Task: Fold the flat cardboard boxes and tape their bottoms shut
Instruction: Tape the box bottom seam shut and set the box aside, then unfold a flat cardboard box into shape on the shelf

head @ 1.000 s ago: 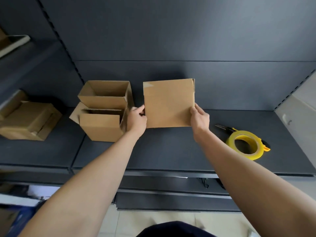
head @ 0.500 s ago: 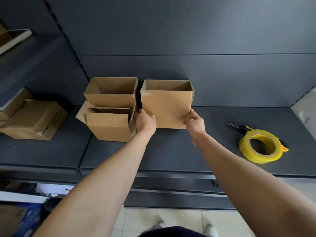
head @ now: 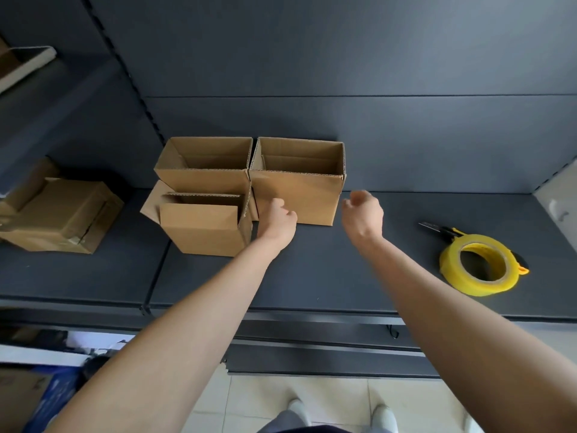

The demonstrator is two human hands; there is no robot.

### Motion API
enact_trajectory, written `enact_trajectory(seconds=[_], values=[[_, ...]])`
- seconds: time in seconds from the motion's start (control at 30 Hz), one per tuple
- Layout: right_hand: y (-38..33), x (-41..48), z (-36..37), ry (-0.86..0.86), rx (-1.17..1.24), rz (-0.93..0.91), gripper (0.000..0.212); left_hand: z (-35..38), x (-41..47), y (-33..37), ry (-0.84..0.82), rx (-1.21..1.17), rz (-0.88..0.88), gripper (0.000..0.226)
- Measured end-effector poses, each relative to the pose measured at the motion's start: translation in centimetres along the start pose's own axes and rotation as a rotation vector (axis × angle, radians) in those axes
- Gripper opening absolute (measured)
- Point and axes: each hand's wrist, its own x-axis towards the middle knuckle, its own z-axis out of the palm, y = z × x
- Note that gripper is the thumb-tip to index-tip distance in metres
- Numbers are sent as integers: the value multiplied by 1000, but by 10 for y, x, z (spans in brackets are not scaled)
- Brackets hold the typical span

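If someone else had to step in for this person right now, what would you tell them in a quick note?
Left hand: fingers loosely curled, holding nothing, in front of the right box; touch unclear.
Right hand: loosely curled, empty, clear of that box.
Three folded boxes stand open side up on the shelf: the right box, the back box, the front box.
Tape roll lies to the right, cutter beside it.
Bottoms hidden, so check the taping. The cardboard pile far left probably remains.
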Motion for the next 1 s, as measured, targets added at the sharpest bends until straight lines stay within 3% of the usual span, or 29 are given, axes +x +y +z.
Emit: enact_trajectory(seconds=[0.1, 0.17, 0.23, 0.33, 0.47, 0.67, 0.83, 1.0], values=[[-17, -11, -14, -63, -274, -225, 13, -14, -17, 14, 12, 82, 173, 37], [-30, -20, -27, -149, -582, -371, 33, -26, -31, 25, 54, 198, 296, 36], [-45, -31, -40, -190, -825, -518, 32, -39, -49, 33, 94, 315, 387, 38], [-68, -56, -58, -225, -992, -698, 30, -59, -87, 41, 181, 532, 465, 42], [-87, -101, -75, -266, -1151, -940, 39, -84, -154, 40, 371, 795, 449, 28], [-103, -189, -79, -391, -1098, -1284, 44, -111, -265, 20, 517, 1033, 217, 27], [-103, -272, -64, -544, -1001, -1530, 49, -127, -351, -19, 550, 1094, 24, 28], [-92, -365, -42, -679, -882, -1768, 39, -138, -440, -70, 615, 1114, -134, 26]])
